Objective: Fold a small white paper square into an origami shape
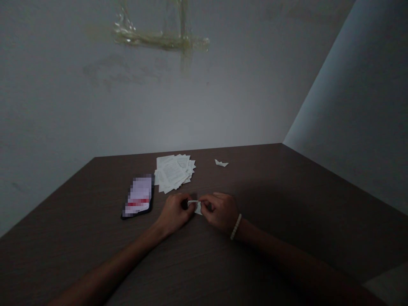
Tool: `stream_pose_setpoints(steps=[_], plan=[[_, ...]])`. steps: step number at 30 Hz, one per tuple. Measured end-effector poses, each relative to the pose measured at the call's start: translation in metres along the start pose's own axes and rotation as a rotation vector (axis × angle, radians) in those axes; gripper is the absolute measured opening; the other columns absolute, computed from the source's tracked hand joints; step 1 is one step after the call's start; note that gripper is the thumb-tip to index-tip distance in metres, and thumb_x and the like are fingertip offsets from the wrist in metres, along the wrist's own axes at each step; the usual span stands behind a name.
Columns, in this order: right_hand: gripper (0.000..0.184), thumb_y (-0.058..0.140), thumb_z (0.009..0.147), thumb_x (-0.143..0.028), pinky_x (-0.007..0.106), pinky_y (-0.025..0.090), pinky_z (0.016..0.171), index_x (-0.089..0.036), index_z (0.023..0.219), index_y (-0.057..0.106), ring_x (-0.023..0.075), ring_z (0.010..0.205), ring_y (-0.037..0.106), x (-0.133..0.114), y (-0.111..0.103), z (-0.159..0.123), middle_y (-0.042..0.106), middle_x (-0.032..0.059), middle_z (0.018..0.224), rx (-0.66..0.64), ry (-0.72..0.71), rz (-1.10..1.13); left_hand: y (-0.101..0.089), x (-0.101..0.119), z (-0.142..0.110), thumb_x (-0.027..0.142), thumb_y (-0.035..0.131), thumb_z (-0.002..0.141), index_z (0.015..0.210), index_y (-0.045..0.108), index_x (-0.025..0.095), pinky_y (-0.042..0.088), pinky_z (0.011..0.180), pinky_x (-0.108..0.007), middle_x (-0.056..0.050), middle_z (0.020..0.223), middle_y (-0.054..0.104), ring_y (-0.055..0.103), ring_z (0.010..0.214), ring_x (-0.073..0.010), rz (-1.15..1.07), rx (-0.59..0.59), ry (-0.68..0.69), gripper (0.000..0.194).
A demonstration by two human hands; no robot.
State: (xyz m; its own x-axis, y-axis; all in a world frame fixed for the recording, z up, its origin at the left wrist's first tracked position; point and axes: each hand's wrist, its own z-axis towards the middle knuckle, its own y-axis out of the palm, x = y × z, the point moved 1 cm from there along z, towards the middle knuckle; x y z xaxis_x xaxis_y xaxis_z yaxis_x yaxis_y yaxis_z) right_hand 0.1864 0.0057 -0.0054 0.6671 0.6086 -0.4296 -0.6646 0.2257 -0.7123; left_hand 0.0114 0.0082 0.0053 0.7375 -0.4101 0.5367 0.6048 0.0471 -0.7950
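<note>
My left hand [174,212] and my right hand [220,211] meet at the middle of a dark brown table [287,199]. Between their fingertips they pinch a small folded white piece of paper [195,205], most of it hidden by the fingers. A white bead bracelet [236,226] is on my right wrist. Just beyond my hands lies a fanned stack of small white paper sheets [174,171]. A small folded white paper shape [221,162] sits alone further back to the right.
A phone [139,196] with a lit screen lies on the table left of my hands. The table stands in a corner, with a grey wall [63,106] behind and another on the right. Old tape strips [159,40] stick to the back wall.
</note>
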Motion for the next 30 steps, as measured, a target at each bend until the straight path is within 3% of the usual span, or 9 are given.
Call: stream_pose_setpoints(steps=[5, 9, 13, 19, 26, 30], plan=[[0.01, 0.062, 0.077, -0.022, 0.023, 0.035, 0.057, -0.022, 0.084, 0.068, 0.0118, 0.055, 0.055, 0.003, 0.0, 0.001, 0.066, -0.0017, 0.064, -0.062, 0.097, 0.018, 0.0, -0.002, -0.002, 0.028, 0.052, 0.087, 0.076, 0.065, 0.015, 0.037, 0.055, -0.023, -0.001, 0.064, 0.061, 0.054, 0.059, -0.013, 0.035, 0.045, 0.074, 0.021], [0.008, 0.064, 0.075, -0.024, 0.023, 0.034, 0.054, -0.023, 0.082, 0.069, 0.0111, 0.052, 0.054, 0.008, -0.001, 0.002, 0.067, -0.0025, 0.064, -0.134, 0.156, 0.056, 0.0, -0.003, -0.004, 0.025, 0.05, 0.09, 0.086, 0.067, 0.016, 0.046, 0.068, -0.026, -0.006, 0.081, 0.067, 0.06, 0.074, -0.016, 0.012, 0.079, 0.217, 0.02], [0.006, 0.065, 0.076, -0.024, 0.023, 0.035, 0.057, -0.022, 0.079, 0.069, 0.0116, 0.058, 0.054, 0.014, -0.004, 0.004, 0.066, -0.0007, 0.071, -0.163, 0.066, 0.052, 0.002, -0.003, -0.007, 0.02, 0.048, 0.09, 0.092, 0.067, 0.015, 0.05, 0.079, -0.031, -0.008, 0.093, 0.068, 0.062, 0.087, -0.0187, 0.014, 0.053, 0.323, 0.019], [0.01, 0.065, 0.079, -0.025, 0.023, 0.036, 0.059, -0.021, 0.088, 0.071, 0.0109, 0.063, 0.055, 0.025, -0.006, 0.005, 0.066, 0.0001, 0.082, -0.218, -0.047, 0.047, 0.006, -0.006, -0.008, 0.019, 0.048, 0.09, 0.109, 0.064, 0.018, 0.05, 0.088, -0.037, -0.009, 0.108, 0.067, 0.061, 0.098, -0.0208, 0.024, 0.023, 0.355, 0.025], [0.015, 0.061, 0.084, -0.026, 0.023, 0.038, 0.06, -0.024, 0.094, 0.072, 0.0102, 0.065, 0.056, 0.031, -0.011, 0.003, 0.064, 0.0013, 0.09, -0.285, -0.13, 0.003, 0.004, -0.004, -0.008, 0.012, 0.05, 0.084, 0.104, 0.069, 0.019, 0.05, 0.088, -0.038, -0.009, 0.105, 0.067, 0.06, 0.098, -0.0218, 0.018, -0.064, 0.395, 0.029], [0.021, 0.062, 0.08, -0.022, 0.023, 0.039, 0.064, -0.025, 0.099, 0.072, 0.0123, 0.072, 0.057, 0.032, -0.014, 0.003, 0.062, 0.0014, 0.091, -0.298, -0.17, -0.026, 0.0, -0.002, -0.009, 0.012, 0.052, 0.081, 0.105, 0.069, 0.019, 0.048, 0.088, -0.039, -0.008, 0.106, 0.066, 0.058, 0.098, -0.0225, 0.037, -0.122, 0.443, 0.03]])
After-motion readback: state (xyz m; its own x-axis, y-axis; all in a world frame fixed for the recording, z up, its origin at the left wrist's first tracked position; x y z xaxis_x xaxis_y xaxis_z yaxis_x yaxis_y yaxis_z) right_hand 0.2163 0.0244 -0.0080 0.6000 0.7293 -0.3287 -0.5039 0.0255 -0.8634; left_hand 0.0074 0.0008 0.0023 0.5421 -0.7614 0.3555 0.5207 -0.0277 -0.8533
